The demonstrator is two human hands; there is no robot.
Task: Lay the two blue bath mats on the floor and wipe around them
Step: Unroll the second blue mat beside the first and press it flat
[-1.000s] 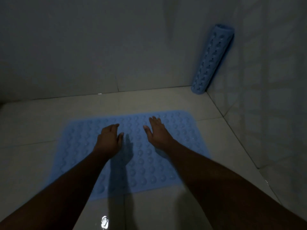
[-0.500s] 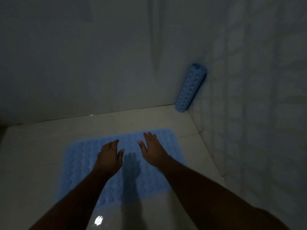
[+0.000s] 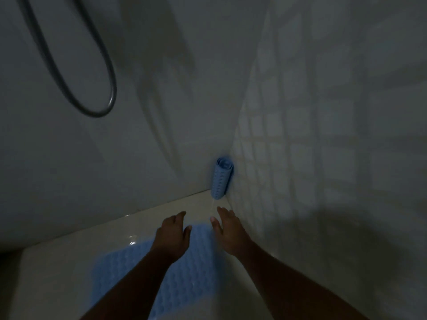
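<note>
Both hands are open and hold nothing: the left hand (image 3: 172, 236) and right hand (image 3: 227, 228) reach over the far edge of the flat blue mat (image 3: 184, 273) on the floor (image 3: 69, 250). Beyond them, the rolled blue mat (image 3: 221, 179) stands upright in the wall corner.

Both of my forearms covered much of the flat blue mat (image 3: 191, 269), and its near edge ran off the bottom of the frame. Dim light blurred its bumps. The shower hose (image 3: 76, 84) was cut off at the top edge, its ends unseen.
</note>
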